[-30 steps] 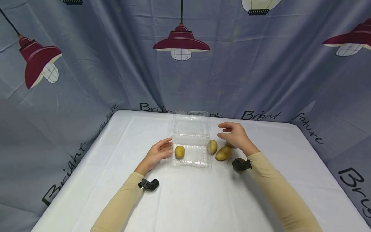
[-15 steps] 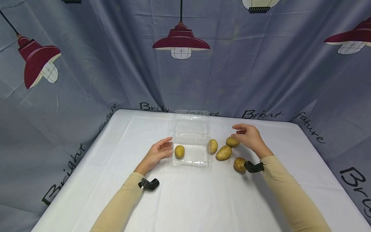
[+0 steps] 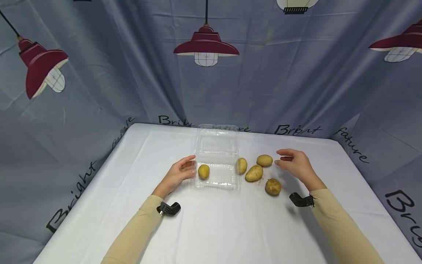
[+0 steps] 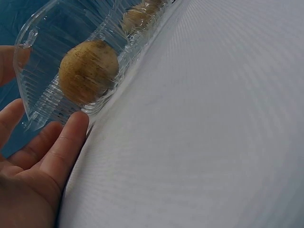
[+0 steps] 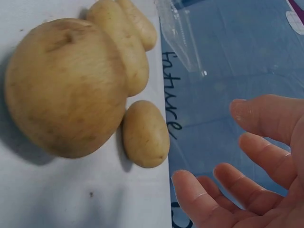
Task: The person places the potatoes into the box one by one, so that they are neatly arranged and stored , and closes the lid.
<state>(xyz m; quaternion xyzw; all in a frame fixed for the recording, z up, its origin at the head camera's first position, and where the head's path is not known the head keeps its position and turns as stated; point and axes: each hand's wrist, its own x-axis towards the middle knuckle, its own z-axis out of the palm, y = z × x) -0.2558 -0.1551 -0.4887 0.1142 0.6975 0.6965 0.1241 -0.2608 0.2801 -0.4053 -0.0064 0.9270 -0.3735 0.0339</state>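
A clear plastic clamshell container (image 3: 221, 176) stands with its lid raised at the back. One potato (image 3: 203, 171) sits at the left end of its base. My left hand (image 3: 178, 175) is at the container's left side, fingers fairly straight, fingertips at the plastic wall; the left wrist view shows the potato (image 4: 89, 72) just beyond the fingers. Outside the right wall lie several more potatoes: one (image 3: 242, 166) against the container, a longer one (image 3: 254, 173), an oval one (image 3: 265, 160) and a round one (image 3: 273, 187). My right hand (image 3: 296, 165) hovers right of the oval potato, holding nothing.
A white cloth (image 3: 217, 227) covers the table. Behind it hangs a grey-blue curtain (image 3: 250, 80) printed with lamps and lettering. Black wrist devices are on the left sleeve (image 3: 169, 209) and right sleeve (image 3: 301, 200). Small dark specks lie near the potatoes.
My right hand has moved right and slightly toward me, away from the container and past the potatoes, uncovering the oval and round ones. The left hand and container have stayed put.
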